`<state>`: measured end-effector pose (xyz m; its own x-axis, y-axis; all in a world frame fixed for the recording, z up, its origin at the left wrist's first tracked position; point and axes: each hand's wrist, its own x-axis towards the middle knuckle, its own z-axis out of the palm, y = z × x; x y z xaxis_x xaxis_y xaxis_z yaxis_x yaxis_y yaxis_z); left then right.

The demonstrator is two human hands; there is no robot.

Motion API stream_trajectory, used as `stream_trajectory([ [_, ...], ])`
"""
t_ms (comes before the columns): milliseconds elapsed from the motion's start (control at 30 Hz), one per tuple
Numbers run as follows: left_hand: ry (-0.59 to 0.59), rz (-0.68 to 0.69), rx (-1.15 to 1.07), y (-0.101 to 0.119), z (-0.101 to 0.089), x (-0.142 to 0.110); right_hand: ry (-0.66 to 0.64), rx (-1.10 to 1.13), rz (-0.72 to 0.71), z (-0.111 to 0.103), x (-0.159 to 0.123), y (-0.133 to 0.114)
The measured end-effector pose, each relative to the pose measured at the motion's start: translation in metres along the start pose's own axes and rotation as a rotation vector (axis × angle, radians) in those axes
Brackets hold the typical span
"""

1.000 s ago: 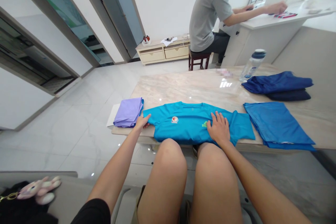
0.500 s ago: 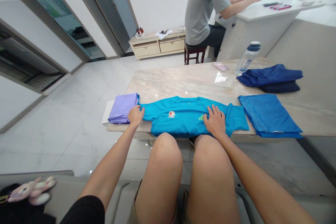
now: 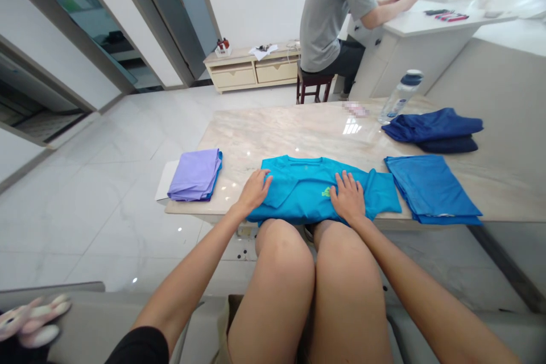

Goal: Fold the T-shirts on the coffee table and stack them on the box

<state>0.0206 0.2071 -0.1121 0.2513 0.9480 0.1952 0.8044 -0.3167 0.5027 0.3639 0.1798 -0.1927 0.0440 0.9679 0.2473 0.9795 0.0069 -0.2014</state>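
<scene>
- At eight o'clock from the turquoise shirt [image 3: 309,185], well apart on a grey seat [image 3: 98,318], a pink-and-white plush toy [image 3: 32,321].
- At nine o'clock, on the near left corner of the pale marbled table [image 3: 256,125], a folded lilac cloth [image 3: 194,173], blue fabric peeping out at its right side.
- Also at nine o'clock but touching the shirt's edge, the left hand [image 3: 255,189], fingers bent at the folded sleeve; impossible to tell whether clamped on the fabric.
- At eleven o'clock, beyond the table, a low cream cabinet [image 3: 251,73].
- In the centre, the shirt itself, along the table's near edge: neckline towards twelve, one sleeve turned inward over the front, the other stretched towards three.
- At twelve o'clock, a seated person [image 3: 328,23] in grey, forearms at a white desk [image 3: 409,27].
- On the shirt's three o'clock half, the right hand [image 3: 348,196], laid flat, fingers slightly apart, beside a green print [image 3: 326,191].
- At two o'clock, an upright clear bottle [image 3: 396,101] just beside bunched navy cloth [image 3: 430,128].
- At three o'clock, just beside the outstretched sleeve, a folded blue cloth [image 3: 430,185].
</scene>
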Motion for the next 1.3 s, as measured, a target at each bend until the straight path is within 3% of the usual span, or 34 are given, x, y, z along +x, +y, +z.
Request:
stream_trajectory([
  [167,-0.173,0.175,0.224,-0.018,0.03,-0.002,-0.063,-0.061,-0.024,-0.003,0.004,-0.001],
  [233,-0.21,0.157,0.285,-0.017,0.044,-0.001,-0.084,-0.08,-0.037,-0.004,0.008,-0.001],
  [367,-0.16,0.068,0.367,-0.017,0.057,0.007,-0.101,-0.09,-0.049,-0.001,0.022,-0.003],
  [533,-0.17,0.033,0.406,-0.033,0.051,0.04,-0.136,-0.078,-0.054,0.009,0.061,-0.009],
  [1000,-0.19,-0.063,0.377,-0.088,0.044,0.155,-0.199,-0.022,-0.14,0.061,0.215,-0.011],
  [1133,-0.184,-0.063,0.361,-0.099,0.045,0.175,-0.202,-0.017,-0.169,0.069,0.236,-0.009],
  [1300,-0.19,-0.069,0.374,-0.098,0.044,0.176,-0.196,-0.04,-0.181,0.067,0.232,-0.008],
])
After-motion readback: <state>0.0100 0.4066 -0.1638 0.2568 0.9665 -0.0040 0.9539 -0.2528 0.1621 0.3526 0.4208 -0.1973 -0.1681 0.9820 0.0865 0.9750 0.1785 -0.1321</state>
